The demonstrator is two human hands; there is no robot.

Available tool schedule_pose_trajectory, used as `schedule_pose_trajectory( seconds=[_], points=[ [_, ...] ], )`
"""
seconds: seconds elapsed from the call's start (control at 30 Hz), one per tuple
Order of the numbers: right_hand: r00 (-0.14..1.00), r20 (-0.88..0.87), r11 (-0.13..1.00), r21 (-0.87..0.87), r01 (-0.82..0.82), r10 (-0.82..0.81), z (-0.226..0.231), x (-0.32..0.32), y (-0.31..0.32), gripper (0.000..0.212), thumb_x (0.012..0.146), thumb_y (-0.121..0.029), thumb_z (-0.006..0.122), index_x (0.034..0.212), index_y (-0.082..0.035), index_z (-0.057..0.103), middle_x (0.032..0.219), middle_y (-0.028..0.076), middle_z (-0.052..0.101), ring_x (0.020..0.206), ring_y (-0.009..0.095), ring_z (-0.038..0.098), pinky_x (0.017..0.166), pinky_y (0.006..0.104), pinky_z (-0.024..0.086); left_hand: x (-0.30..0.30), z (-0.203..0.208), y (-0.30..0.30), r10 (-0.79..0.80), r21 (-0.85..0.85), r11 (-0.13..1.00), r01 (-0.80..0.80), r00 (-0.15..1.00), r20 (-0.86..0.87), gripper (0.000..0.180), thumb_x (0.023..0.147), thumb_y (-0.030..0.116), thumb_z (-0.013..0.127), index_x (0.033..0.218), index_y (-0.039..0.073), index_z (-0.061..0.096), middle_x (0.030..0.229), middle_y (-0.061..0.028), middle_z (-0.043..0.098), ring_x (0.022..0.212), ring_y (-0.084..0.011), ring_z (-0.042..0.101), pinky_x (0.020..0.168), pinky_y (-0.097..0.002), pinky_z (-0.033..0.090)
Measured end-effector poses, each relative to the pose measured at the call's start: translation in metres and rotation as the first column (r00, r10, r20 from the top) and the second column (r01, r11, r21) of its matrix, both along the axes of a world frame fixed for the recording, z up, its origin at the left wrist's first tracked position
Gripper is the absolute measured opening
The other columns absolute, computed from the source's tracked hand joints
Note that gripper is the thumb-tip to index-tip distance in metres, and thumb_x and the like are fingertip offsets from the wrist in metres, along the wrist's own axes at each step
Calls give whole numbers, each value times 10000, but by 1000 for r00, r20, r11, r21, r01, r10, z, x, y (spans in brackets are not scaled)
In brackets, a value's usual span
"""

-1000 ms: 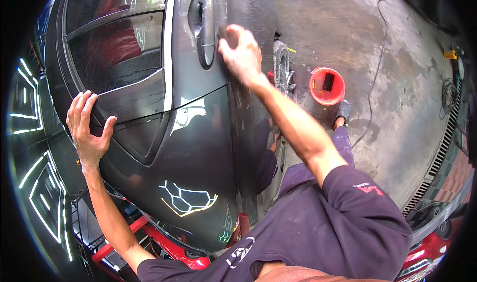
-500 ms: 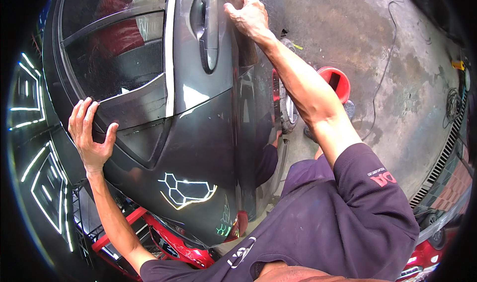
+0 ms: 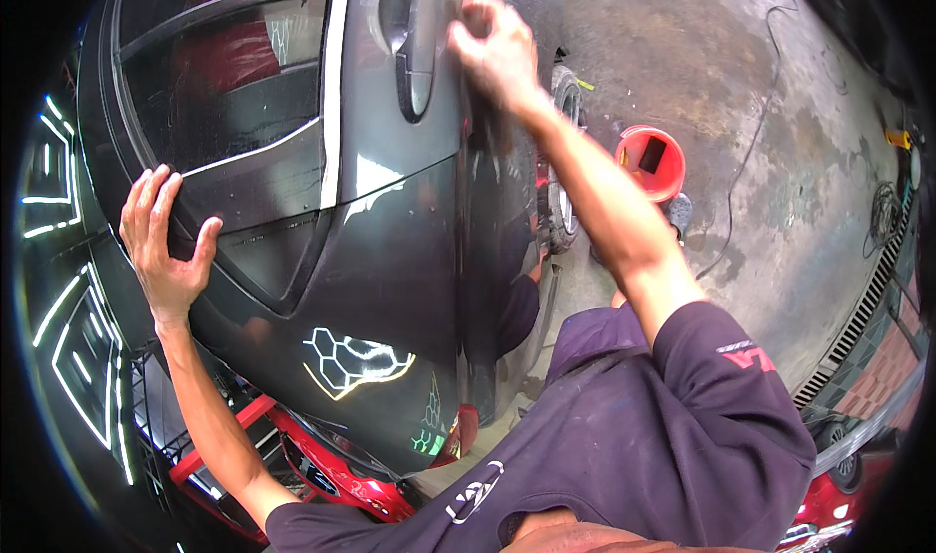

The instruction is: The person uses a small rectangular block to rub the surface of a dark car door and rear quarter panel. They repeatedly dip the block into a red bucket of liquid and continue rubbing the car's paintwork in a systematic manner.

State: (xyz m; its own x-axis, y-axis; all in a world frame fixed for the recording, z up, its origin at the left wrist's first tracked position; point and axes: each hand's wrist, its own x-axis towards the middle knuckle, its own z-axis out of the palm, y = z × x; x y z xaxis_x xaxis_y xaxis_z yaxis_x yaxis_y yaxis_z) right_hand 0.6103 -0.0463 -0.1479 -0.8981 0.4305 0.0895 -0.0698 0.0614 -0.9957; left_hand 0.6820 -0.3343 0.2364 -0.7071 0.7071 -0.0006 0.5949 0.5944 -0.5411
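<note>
A dark grey car [image 3: 390, 260] fills the left and middle of the view. My left hand [image 3: 161, 241] rests at the roof edge beside the rear side window [image 3: 234, 95], fingers stretched and thumb spread, holding nothing visible. My right hand [image 3: 502, 51] is at the door's side, just right of the door handle [image 3: 417, 56]. Its fingers are bent, with a gap showing by the thumb. Motion blurs this hand, and whether anything lies under its palm is hidden. A white strip [image 3: 333, 114] runs down beside the window. Light reflections shine on the rear body panel.
On the concrete floor [image 3: 682, 36] at right stands a red bucket [image 3: 636, 145], near a car wheel [image 3: 563, 192]. A thin cable [image 3: 733, 217] trails across the floor. A drain grate [image 3: 858, 329] lies at far right. Red vehicle parts [image 3: 341, 490] show at the lower left.
My right hand has moved slightly down and right, away from the door handle, and is now blurred. The whole view has shifted a little. My left hand stays at the roof edge.
</note>
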Motion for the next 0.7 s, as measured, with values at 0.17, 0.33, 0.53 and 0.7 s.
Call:
schedule_pose_trajectory(
  seconds=[0.17, 0.33, 0.53, 0.7],
  points=[
    [1000, -13, 1000, 30, 0, 1, 3, -5, 3, 403, 901, -344, 749, 1240, -134, 695, 1181, 197, 708, 1136, 371, 694, 974, 467, 552, 0, -4, -2, 21, 9, 1000, -21, 1000, -5, 600, 874, 356, 852, 1401, 126, 677, 1489, -71, 629, 1455, -306, 514, 1224, -475, 363],
    [1000, 19, 1000, 15, -21, 21, 19, 100, -36, 397, 905, -310, 762, 1251, -131, 686, 1185, 185, 698, 1141, 369, 691, 968, 459, 556, 4, -5, -7, 16, 15, 1000, -16, 1000, -7, 606, 873, 358, 854, 1408, 139, 673, 1491, -67, 627, 1458, -301, 510, 1222, -485, 366],
    [996, 83, 998, 65, 8, -14, 21, 42, -18, 433, 916, -302, 757, 1285, -91, 670, 1229, 209, 688, 1175, 383, 681, 996, 465, 548, -1, -7, -11, -15, 33, 999, 16, 1000, -23, 611, 866, 374, 859, 1405, 152, 676, 1490, -60, 627, 1459, -295, 508, 1231, -490, 362],
    [998, 64, 998, 52, 23, -27, 35, 113, -53, 417, 932, -305, 737, 1286, -98, 663, 1226, 211, 674, 1145, 395, 679, 979, 483, 546, 4, -3, -14, -15, 30, 999, 16, 999, -31, 607, 880, 400, 849, 1412, 168, 672, 1493, -53, 626, 1462, -286, 506, 1240, -483, 361]
  ],
)
